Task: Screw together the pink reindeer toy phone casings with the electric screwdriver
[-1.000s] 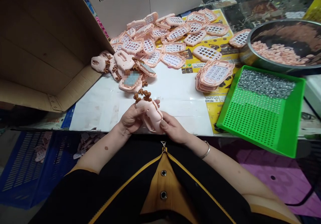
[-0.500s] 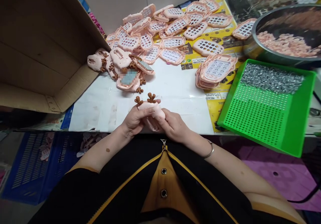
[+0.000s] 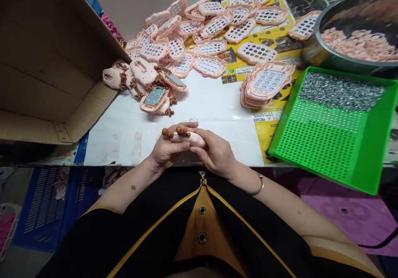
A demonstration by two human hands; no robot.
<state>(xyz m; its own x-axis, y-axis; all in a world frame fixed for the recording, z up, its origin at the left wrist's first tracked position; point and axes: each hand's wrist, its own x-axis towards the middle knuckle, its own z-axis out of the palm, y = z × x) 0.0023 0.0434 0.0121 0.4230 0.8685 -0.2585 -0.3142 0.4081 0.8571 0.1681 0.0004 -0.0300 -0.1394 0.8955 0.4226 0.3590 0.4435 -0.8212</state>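
Pink toy phone [image 3: 189, 137], flat, antlers leftward

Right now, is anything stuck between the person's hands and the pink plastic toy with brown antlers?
No, nothing visible is in between. The left hand and right hand both clasp the pink plastic toy with brown antlers directly, just above the white tabletop. The pile of finished toys lies farther away.

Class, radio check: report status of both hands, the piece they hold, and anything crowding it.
Left hand and right hand both clamped on pink plastic toy phone with brown antlers. Held at table edge. Nothing crowding it.
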